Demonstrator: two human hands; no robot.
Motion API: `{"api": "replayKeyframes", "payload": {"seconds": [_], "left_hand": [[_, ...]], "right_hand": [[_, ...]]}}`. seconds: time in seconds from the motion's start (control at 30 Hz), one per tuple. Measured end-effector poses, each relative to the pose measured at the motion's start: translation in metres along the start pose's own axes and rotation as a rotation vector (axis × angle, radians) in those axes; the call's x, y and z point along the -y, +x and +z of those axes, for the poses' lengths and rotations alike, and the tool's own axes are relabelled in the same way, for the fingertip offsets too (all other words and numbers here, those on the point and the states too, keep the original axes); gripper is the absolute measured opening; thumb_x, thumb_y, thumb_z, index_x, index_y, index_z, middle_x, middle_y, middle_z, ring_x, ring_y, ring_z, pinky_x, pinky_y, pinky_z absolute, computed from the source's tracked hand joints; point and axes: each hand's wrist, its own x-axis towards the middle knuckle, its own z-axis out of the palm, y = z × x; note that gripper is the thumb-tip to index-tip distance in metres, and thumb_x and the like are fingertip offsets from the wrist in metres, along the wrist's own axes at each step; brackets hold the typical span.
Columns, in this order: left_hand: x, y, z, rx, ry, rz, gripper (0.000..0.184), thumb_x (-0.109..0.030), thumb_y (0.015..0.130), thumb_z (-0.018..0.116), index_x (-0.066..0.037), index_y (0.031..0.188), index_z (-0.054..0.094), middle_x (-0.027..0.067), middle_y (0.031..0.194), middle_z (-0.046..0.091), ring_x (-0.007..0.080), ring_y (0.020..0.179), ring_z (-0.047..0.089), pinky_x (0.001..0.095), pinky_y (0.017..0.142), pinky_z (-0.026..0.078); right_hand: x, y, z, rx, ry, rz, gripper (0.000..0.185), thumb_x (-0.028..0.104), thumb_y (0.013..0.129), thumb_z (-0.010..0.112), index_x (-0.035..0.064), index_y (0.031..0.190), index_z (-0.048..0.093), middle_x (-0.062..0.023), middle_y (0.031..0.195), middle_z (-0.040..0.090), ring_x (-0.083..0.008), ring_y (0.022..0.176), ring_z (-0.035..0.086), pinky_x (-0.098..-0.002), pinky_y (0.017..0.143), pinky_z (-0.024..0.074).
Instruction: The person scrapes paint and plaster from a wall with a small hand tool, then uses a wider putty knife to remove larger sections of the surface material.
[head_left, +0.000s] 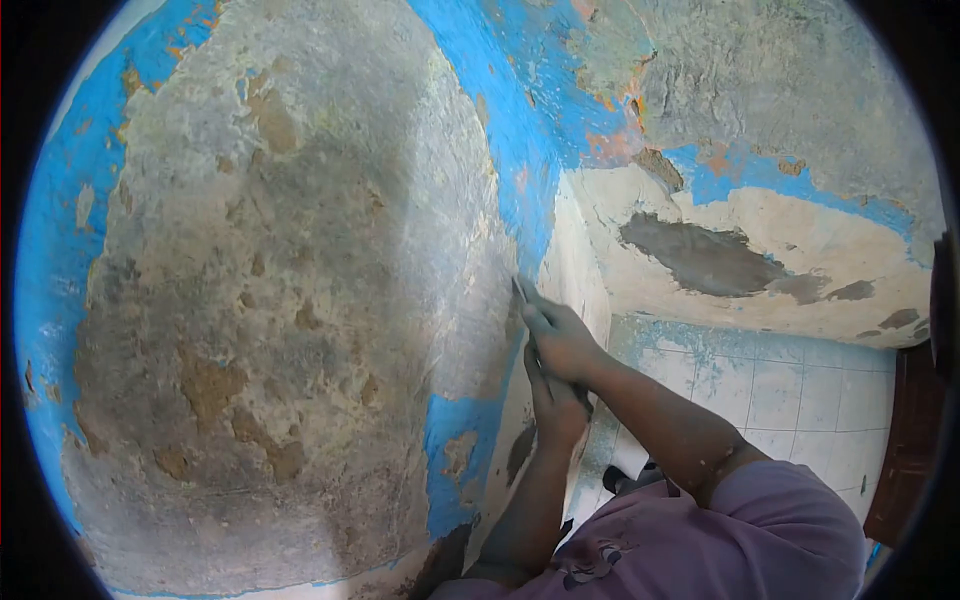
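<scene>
I'm watching right hand [565, 342] wrapped around slim tool [519, 290], tip up at wall [300, 250], right by border of blue paint [525, 205] and bare grey plaster [340, 150]. Left hand [560, 408] just below, touching right; I can't tell if it grips too. 2 forearms angle up, tiled floor [770, 390] off right.

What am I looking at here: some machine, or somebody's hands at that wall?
No machine here, just a bare-handed person. The single picture comes from a camera worn on the head, looking forward and down. The right hand grips a thin tool at the wall; the left hand is just below, its own grip hard to make out. The wall is patchy: blue paint borders rough grey plaster. A tiled floor shows too.
</scene>
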Motion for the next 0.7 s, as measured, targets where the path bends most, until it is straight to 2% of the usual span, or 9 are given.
{"api": "replayKeyframes", "payload": {"seconds": [0.03, 0.1, 0.17, 0.23, 0.27, 0.4, 0.53, 0.6, 0.7], "left_hand": [[0.002, 0.008, -0.005, 0.029, -0.006, -0.059, 0.051, -0.036, 0.097, 0.034, -0.006, 0.135, 0.019, 0.0103, 0.106, 0.048, 0.0091, 0.073, 0.052, 0.021, 0.054, 0.042], [0.0, 0.008, -0.007, 0.051, -0.022, -0.119, 0.051, -0.036, 0.097, 0.033, -0.006, 0.135, 0.018, 0.0106, 0.103, 0.05, 0.0095, 0.068, 0.053, 0.0215, 0.052, 0.042], [-0.008, -0.001, 0.0, 0.047, 0.11, -0.161, 0.049, -0.036, 0.097, 0.032, -0.006, 0.135, 0.02, 0.009, 0.087, 0.052, 0.0093, 0.052, 0.049, 0.0221, 0.043, 0.039], [-0.005, -0.011, 0.005, 0.015, 0.097, -0.103, 0.048, -0.035, 0.097, 0.032, -0.006, 0.134, 0.021, 0.0078, 0.081, 0.051, 0.0089, 0.047, 0.046, 0.0224, 0.04, 0.036], [-0.005, -0.012, 0.005, -0.023, 0.081, -0.051, 0.047, -0.035, 0.097, 0.031, -0.006, 0.134, 0.021, 0.0066, 0.074, 0.05, 0.0085, 0.042, 0.043, 0.0227, 0.037, 0.034], [0.012, 0.007, -0.011, 0.026, 0.084, -0.188, 0.046, -0.034, 0.097, 0.032, -0.008, 0.134, 0.022, 0.0059, 0.073, 0.05, 0.0074, 0.044, 0.043, 0.0214, 0.037, 0.033], [0.004, -0.004, -0.002, 0.031, 0.066, -0.073, 0.046, -0.033, 0.097, 0.033, -0.008, 0.134, 0.023, 0.0052, 0.075, 0.05, 0.0067, 0.045, 0.042, 0.0207, 0.037, 0.032], [0.001, 0.007, -0.007, 0.016, 0.076, -0.041, 0.046, -0.033, 0.097, 0.033, -0.008, 0.134, 0.023, 0.0051, 0.078, 0.051, 0.0063, 0.046, 0.042, 0.0205, 0.038, 0.032], [0.009, 0.023, -0.015, 0.008, 0.079, -0.276, 0.047, -0.033, 0.097, 0.033, -0.009, 0.135, 0.023, 0.0042, 0.084, 0.052, 0.0055, 0.046, 0.042, 0.0204, 0.038, 0.032]], "right_hand": [[0.008, 0.007, -0.007, 0.114, 0.054, 0.208, 0.046, 0.032, 0.095, 0.038, -0.0056, 0.116, 0.051, -0.0244, 0.1, 0.061, -0.0308, 0.098, 0.058, -0.0379, 0.087, 0.0418], [0.014, 0.007, -0.012, 0.147, 0.084, 0.268, 0.045, 0.032, 0.095, 0.039, -0.0058, 0.116, 0.052, -0.0246, 0.099, 0.061, -0.0306, 0.096, 0.059, -0.0379, 0.086, 0.0421], [0.008, -0.001, -0.013, 0.173, 0.114, 0.325, 0.045, 0.032, 0.095, 0.039, -0.006, 0.115, 0.052, -0.0247, 0.098, 0.061, -0.0303, 0.094, 0.059, -0.0378, 0.085, 0.0424], [-0.004, -0.007, -0.005, 0.054, 0.053, 0.029, 0.043, 0.032, 0.094, 0.041, -0.0056, 0.111, 0.053, -0.0208, 0.086, 0.062, -0.0257, 0.082, 0.059, -0.0378, 0.078, 0.0439], [-0.003, 0.0, -0.005, 0.047, 0.057, 0.015, 0.043, 0.032, 0.094, 0.041, -0.0056, 0.111, 0.053, -0.0208, 0.086, 0.062, -0.0257, 0.082, 0.059, -0.0378, 0.078, 0.0439], [0.01, 0.002, -0.009, 0.073, 0.064, 0.221, 0.043, 0.032, 0.094, 0.042, -0.0019, 0.118, 0.052, -0.022, 0.091, 0.062, -0.0249, 0.085, 0.058, -0.0362, 0.08, 0.0438], [0.004, -0.003, -0.008, 0.106, -0.021, 0.147, 0.044, 0.031, 0.094, 0.041, -0.0021, 0.121, 0.049, -0.0246, 0.095, 0.062, -0.0319, 0.089, 0.06, -0.0386, 0.081, 0.0436], [-0.014, 0.008, 0.004, -0.002, -0.018, 0.043, 0.045, 0.03, 0.094, 0.04, -0.0008, 0.126, 0.046, -0.0265, 0.105, 0.06, -0.0354, 0.101, 0.057, -0.039, 0.088, 0.0411], [0.024, 0.021, -0.015, 0.067, 0.114, 0.262, 0.046, 0.028, 0.094, 0.039, 0.0007, 0.13, 0.042, -0.027, 0.119, 0.053, -0.0352, 0.114, 0.05, -0.0375, 0.097, 0.0358]]}}
